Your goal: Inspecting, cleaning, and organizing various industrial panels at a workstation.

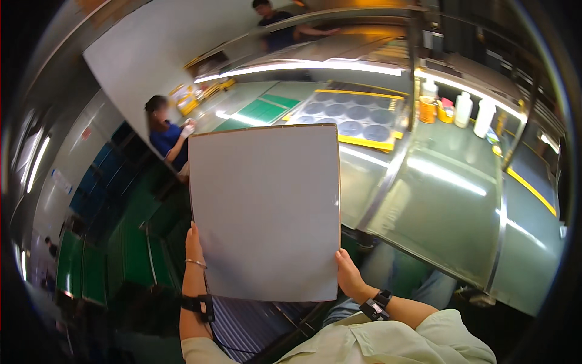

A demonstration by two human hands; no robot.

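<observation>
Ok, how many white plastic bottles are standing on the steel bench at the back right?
3: one small bottle behind the orange container, and two taller ones, and, side by side to its right. The bench frame may hide others.

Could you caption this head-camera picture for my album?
Both hands, left hand and right hand, hold a blank grey sheet up.

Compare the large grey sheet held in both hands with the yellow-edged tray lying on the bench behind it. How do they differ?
The grey sheet is plain and blank; the yellow-edged tray carries rows of dark round discs. The sheet is held up off the bench by the left hand and right hand; the tray lies flat on the metal bench, untouched. The sheet has a thin brownish edge, the tray a yellow border. Both are flat and roughly rectangular.
</observation>
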